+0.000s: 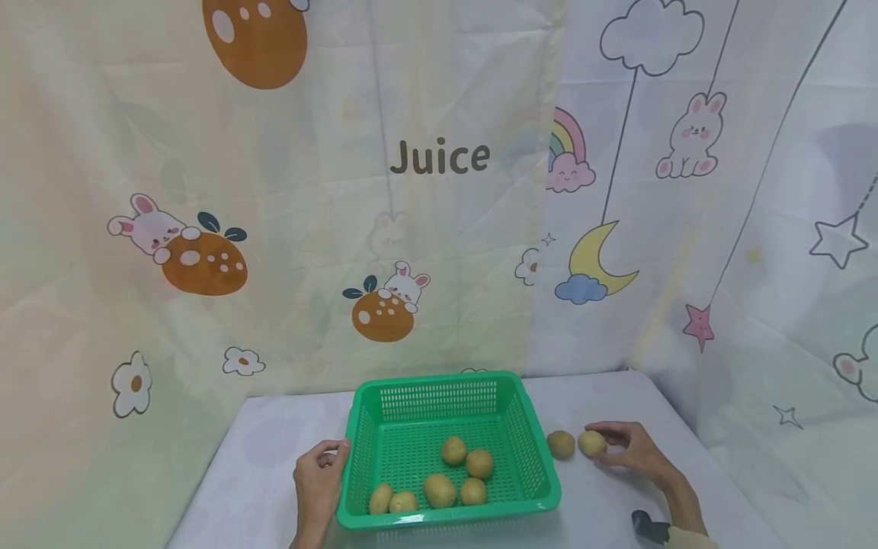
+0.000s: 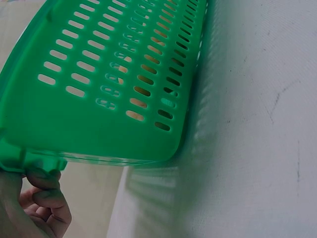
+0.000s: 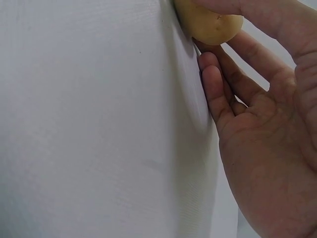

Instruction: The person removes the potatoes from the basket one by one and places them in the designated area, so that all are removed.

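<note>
Nearest us, our left hand (image 1: pixel 319 474) curls round the green basket's (image 1: pixel 357 450) left rim, steadying it on the bench (image 1: pixel 604 503). Right of the basket, our right hand (image 1: pixel 634 450) pinches one potato (image 1: pixel 591 443); another (image 1: pixel 560 444) lies beside it.

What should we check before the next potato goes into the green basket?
1. Right hand has a potato: ok, fingers and thumb pinch it while it sits on the table.
2. Left hand steadies the basket: ok, fingers grip its left rim.
3. Room in the basket: ok, six potatoes lie near the front and the back part is bare.
4. Path from potato to basket: not ok, a second potato sits on the table between them.
5. Basket flat on the table: cannot tell, its left rim is gripped and its underside is hidden.
</note>
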`<state>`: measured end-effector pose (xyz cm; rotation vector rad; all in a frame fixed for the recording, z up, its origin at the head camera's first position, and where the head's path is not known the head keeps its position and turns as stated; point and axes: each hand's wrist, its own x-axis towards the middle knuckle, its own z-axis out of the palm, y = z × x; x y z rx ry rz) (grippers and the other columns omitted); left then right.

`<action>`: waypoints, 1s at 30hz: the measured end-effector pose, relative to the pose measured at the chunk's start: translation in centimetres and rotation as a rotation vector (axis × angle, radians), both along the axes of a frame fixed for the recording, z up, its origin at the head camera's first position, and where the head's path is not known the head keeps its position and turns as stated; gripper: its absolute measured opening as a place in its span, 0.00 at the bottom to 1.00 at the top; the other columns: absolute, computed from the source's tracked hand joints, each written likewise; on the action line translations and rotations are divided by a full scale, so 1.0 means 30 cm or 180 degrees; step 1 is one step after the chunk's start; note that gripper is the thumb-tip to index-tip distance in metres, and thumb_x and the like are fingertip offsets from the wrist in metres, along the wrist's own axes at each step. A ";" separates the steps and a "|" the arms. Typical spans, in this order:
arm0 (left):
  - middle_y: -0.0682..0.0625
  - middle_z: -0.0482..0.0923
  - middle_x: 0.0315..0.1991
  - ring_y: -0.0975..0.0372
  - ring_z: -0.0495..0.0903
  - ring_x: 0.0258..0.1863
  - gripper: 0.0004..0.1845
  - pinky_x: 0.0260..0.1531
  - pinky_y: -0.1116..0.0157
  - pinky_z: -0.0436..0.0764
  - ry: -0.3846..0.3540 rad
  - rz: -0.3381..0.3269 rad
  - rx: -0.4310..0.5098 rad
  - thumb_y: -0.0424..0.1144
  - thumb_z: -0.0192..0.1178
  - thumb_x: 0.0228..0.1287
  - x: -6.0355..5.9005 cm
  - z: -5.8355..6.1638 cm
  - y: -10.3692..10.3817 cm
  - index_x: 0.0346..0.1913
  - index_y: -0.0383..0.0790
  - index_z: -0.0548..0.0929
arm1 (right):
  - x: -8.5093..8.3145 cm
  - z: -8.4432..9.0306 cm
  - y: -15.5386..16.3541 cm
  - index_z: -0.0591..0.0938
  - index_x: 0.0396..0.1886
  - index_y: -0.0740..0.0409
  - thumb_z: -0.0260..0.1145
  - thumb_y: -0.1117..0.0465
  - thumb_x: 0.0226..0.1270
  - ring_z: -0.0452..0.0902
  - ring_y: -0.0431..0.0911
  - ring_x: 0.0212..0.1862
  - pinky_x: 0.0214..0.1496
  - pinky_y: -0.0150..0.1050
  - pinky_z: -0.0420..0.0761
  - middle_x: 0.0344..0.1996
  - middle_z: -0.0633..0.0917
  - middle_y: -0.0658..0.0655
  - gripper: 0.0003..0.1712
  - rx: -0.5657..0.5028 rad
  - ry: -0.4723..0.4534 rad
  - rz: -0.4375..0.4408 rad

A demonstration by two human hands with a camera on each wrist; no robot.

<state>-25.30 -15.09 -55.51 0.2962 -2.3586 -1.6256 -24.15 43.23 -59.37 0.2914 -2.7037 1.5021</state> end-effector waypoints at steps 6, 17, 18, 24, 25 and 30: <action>0.48 0.86 0.20 0.59 0.84 0.16 0.16 0.18 0.68 0.82 -0.0011 -0.0001 0.0011 0.40 0.64 0.80 -0.001 -0.001 -0.002 0.50 0.25 0.89 | 0.002 0.001 -0.003 0.85 0.64 0.69 0.85 0.64 0.59 0.81 0.24 0.56 0.60 0.28 0.82 0.60 0.90 0.69 0.33 -0.0001 0.0018 -0.0035; 0.48 0.86 0.21 0.58 0.84 0.17 0.17 0.19 0.68 0.83 -0.0055 -0.0003 0.0027 0.40 0.64 0.81 -0.001 0.000 -0.005 0.51 0.25 0.89 | 0.009 0.001 -0.006 0.85 0.65 0.68 0.85 0.64 0.58 0.81 0.24 0.57 0.62 0.29 0.82 0.61 0.89 0.68 0.35 -0.0026 -0.0009 -0.0072; 0.48 0.86 0.21 0.58 0.85 0.17 0.17 0.19 0.68 0.83 -0.0055 -0.0006 0.0028 0.40 0.64 0.81 -0.001 0.000 -0.005 0.51 0.25 0.89 | 0.009 0.001 -0.006 0.85 0.65 0.68 0.85 0.64 0.58 0.81 0.24 0.57 0.62 0.29 0.82 0.61 0.89 0.68 0.35 -0.0017 -0.0011 -0.0076; 0.48 0.86 0.20 0.59 0.84 0.16 0.17 0.19 0.68 0.83 -0.0014 0.0005 0.0032 0.40 0.64 0.80 0.000 -0.002 -0.003 0.50 0.25 0.89 | 0.013 -0.001 -0.007 0.85 0.66 0.66 0.86 0.63 0.57 0.79 0.22 0.57 0.63 0.29 0.82 0.62 0.89 0.67 0.36 0.0016 -0.0046 -0.0120; 0.48 0.86 0.20 0.59 0.84 0.16 0.16 0.19 0.68 0.83 -0.0008 0.0008 0.0029 0.40 0.64 0.80 0.000 -0.003 -0.002 0.50 0.26 0.89 | 0.013 -0.001 -0.007 0.85 0.66 0.66 0.86 0.63 0.57 0.79 0.22 0.58 0.63 0.29 0.82 0.63 0.89 0.66 0.36 0.0020 -0.0051 -0.0120; 0.48 0.86 0.20 0.59 0.83 0.16 0.16 0.18 0.68 0.82 -0.0003 0.0012 0.0022 0.40 0.65 0.80 -0.001 -0.004 -0.002 0.49 0.26 0.89 | 0.013 -0.003 -0.008 0.85 0.66 0.65 0.86 0.63 0.57 0.79 0.22 0.58 0.63 0.29 0.82 0.63 0.89 0.66 0.37 0.0048 -0.0068 -0.0133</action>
